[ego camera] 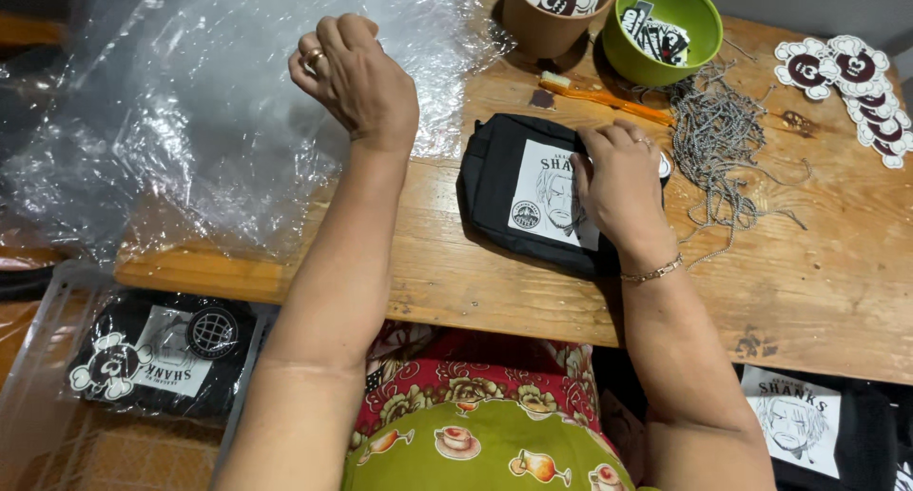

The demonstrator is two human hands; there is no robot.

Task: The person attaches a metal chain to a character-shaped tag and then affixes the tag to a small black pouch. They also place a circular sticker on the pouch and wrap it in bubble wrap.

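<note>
Worn wooden table [818, 291] under clear plastic sheeting [190, 120], left hand [357, 77] loosely curled over it, right hand [618, 182] pressed flat on black pouch [499, 191].

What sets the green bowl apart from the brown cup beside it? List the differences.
The green bowl is bright green, wide and low; the brown cup is tan, narrower and taller. The bowl holds small black-and-white printed pieces, the cup round skull-like cutouts. Both stand upright and open-topped at the wooden table's far edge.

The left hand [354, 72] hangs raised, fingers curled into a loose fist; the right hand [618, 182] rests palm-down, fingers bent.
</note>
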